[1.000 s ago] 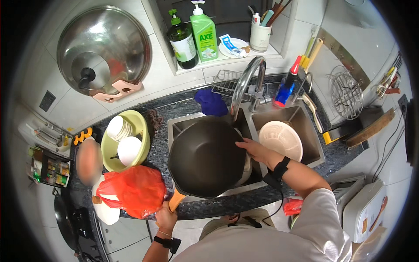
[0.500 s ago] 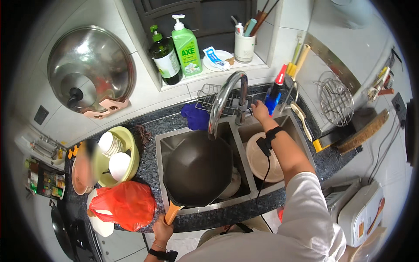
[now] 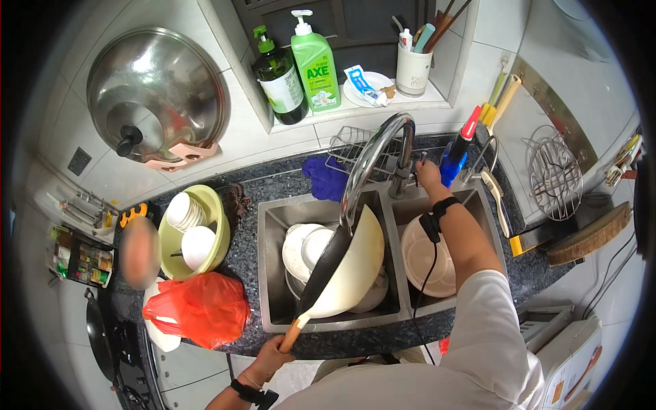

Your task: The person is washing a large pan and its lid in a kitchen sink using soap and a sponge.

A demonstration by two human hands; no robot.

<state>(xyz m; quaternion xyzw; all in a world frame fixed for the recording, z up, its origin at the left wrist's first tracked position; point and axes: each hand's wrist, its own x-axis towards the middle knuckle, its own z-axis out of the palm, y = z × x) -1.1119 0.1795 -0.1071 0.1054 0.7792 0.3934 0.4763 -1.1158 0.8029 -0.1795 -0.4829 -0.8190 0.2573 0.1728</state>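
Note:
My left hand (image 3: pixel 273 357) is closed around the wooden handle (image 3: pixel 292 335) of a wok (image 3: pixel 352 273). Over the left sink basin (image 3: pixel 271 311) the wok is tipped on its side, its black inside turned left and its cream outside turned right. White bowls and plates (image 3: pixel 301 249) show in that basin beside it. The chrome faucet (image 3: pixel 369 154) arches over to the wok's upper rim. My right hand (image 3: pixel 428 176) is closed at the lever on the faucet's right side. Below my right forearm, a beige plastic basin (image 3: pixel 424 263) sits in the right sink basin.
Left on the counter stand a yellow-green tub (image 3: pixel 221 239) with white bowls and a red plastic bag (image 3: pixel 205 311). Purple cloth (image 3: pixel 324 179) and a wire rack lie behind the sink. Soap bottles (image 3: pixel 316 72) line the ledge. A brush (image 3: pixel 495 201) lies right of the sink.
My left hand has turned the wok from facing up onto its side, uncovering the dishes beneath. My right hand stays at the faucet lever. The whole view has shifted slightly.

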